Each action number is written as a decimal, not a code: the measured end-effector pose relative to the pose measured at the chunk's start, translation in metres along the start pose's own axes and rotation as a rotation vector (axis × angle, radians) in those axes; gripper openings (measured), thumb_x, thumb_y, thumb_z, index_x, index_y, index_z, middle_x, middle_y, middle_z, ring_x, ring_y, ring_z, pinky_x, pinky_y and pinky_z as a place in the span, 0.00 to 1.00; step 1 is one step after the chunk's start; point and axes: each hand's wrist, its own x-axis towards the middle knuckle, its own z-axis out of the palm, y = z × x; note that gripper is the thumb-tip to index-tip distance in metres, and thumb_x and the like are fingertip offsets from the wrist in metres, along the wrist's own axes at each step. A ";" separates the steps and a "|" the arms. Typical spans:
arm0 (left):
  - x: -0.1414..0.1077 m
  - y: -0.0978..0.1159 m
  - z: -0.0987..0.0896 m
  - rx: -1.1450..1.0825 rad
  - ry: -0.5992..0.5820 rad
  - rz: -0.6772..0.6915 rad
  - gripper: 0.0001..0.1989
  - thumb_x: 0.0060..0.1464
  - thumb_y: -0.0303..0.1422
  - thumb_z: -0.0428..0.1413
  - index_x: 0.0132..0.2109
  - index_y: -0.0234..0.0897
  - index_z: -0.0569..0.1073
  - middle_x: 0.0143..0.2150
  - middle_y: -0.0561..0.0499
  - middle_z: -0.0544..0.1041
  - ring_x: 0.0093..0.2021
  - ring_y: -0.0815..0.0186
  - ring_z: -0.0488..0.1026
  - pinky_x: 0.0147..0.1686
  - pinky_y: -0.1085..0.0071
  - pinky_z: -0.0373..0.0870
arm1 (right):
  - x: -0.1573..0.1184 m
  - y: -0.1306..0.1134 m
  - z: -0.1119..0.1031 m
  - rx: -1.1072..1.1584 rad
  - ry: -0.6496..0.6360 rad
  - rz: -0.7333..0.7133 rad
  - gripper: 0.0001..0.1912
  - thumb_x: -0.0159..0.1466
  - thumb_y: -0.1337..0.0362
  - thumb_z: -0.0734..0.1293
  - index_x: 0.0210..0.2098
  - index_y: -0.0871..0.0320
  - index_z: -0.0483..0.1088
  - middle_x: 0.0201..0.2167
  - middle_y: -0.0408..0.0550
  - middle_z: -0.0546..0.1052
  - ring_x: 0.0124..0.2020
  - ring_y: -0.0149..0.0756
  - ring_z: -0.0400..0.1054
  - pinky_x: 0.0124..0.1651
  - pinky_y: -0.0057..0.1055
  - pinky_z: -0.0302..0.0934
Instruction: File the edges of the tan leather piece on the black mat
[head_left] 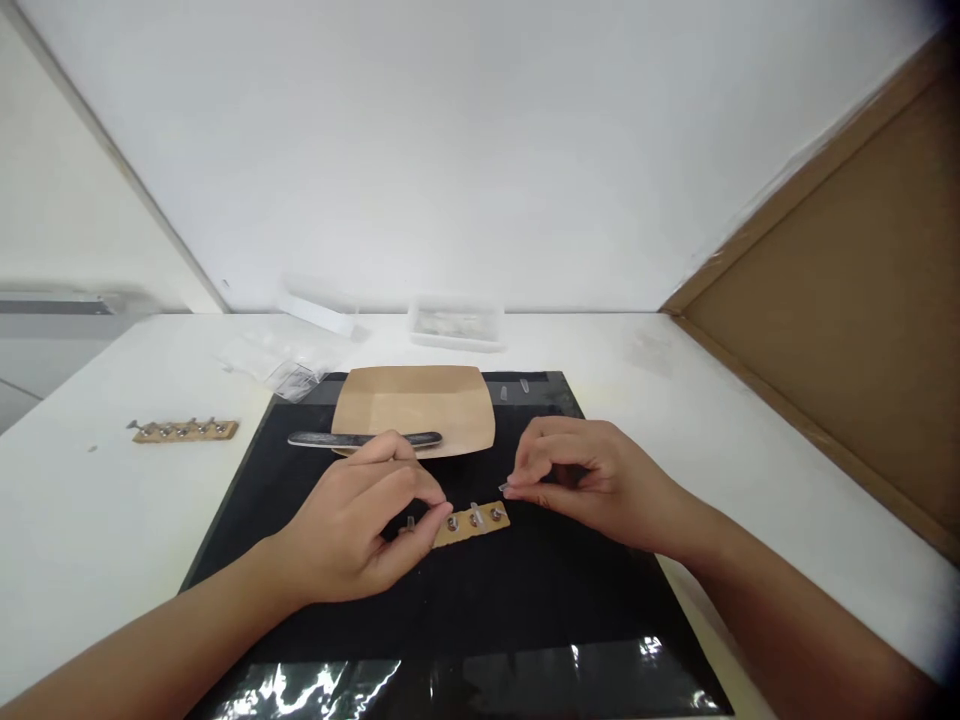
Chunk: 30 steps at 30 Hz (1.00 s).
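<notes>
Head view: right hand [510, 487] near strip's [472, 524] right end.

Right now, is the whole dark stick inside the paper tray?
No, the dark stick pokes out past the left side of the paper tray.

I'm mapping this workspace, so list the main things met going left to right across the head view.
Strip with metal studs → clear plastic packet → brown paper tray → right hand, pinching a small clear piece → brown framed panel.
</notes>
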 end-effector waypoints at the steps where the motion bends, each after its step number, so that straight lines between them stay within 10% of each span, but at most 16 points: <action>1: 0.000 0.000 -0.001 0.014 -0.011 0.004 0.09 0.58 0.21 0.60 0.45 0.36 0.73 0.35 0.49 0.80 0.36 0.64 0.69 0.41 0.63 0.72 | 0.000 -0.001 0.000 0.009 -0.004 0.004 0.08 0.67 0.60 0.72 0.32 0.54 0.78 0.34 0.45 0.78 0.31 0.30 0.71 0.32 0.27 0.63; 30: 0.001 0.003 -0.007 0.179 -0.129 0.115 0.11 0.61 0.30 0.61 0.50 0.37 0.73 0.30 0.53 0.75 0.27 0.66 0.64 0.31 0.66 0.64 | -0.004 -0.008 0.004 -0.054 -0.139 0.033 0.04 0.66 0.64 0.72 0.33 0.53 0.78 0.34 0.43 0.79 0.34 0.30 0.74 0.35 0.27 0.66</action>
